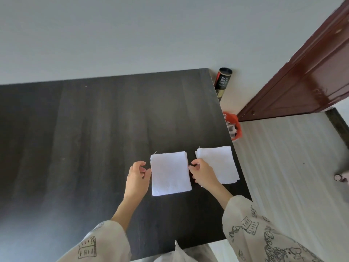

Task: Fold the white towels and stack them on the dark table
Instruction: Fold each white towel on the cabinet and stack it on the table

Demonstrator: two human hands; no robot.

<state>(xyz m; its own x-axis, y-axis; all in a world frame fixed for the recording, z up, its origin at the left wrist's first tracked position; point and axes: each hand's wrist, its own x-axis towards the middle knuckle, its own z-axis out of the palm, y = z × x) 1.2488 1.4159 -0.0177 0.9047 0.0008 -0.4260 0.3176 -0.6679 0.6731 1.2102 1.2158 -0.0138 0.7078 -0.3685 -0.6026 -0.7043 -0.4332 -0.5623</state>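
On the dark counter (94, 129), the left hand (137, 179) and right hand (203, 173) each held a curled grip pinching the folded towel (170, 173) edges, beside the towel stack (219, 163); an orange bag (235, 127) held unidentifiable items.

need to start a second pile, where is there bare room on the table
Bare: the whole dark table left of the left hand, and the far strip between the towels and the wall. Crowded: the near right corner, where the folded towel, the right hand and the towel stack sit close together.
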